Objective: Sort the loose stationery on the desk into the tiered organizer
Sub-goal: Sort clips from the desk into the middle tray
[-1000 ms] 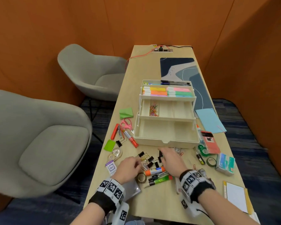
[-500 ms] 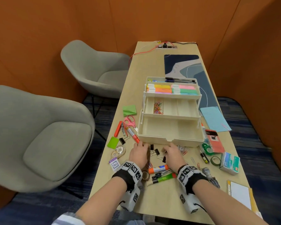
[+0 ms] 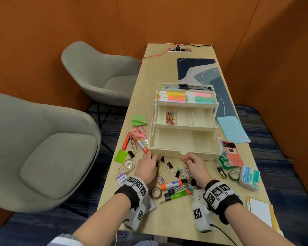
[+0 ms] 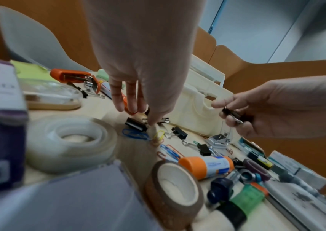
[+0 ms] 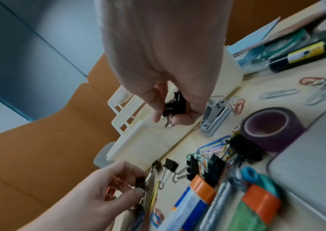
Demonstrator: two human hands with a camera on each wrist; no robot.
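The cream tiered organizer point(image 3: 183, 150) stands open mid-desk. Its top tier holds highlighters, its middle tier coloured paper clips point(image 3: 170, 118), and its bottom tier shows nothing inside. Just in front of it, my right hand point(image 3: 187, 160) grips a bunch of black binder clips point(image 5: 175, 104) a little above the desk. My left hand point(image 3: 154, 161) pinches one black binder clip point(image 5: 140, 182) on the desk. More binder clips point(image 3: 169, 165) and loose paper clips point(image 4: 134, 135) lie between the hands.
Near my wrists lie a glue stick point(image 3: 171, 184), markers and a brown tape roll point(image 3: 156, 192). Scissors point(image 3: 140, 133), an orange stapler point(image 3: 127, 143) and clear tape point(image 3: 127, 165) sit left; green tapes and boxes sit right. Grey chairs stand left of the desk.
Both hands have moved forward from the pile to the organizer's front edge. The right hand now holds binder clips off the desk; the left has shifted right onto a clip.
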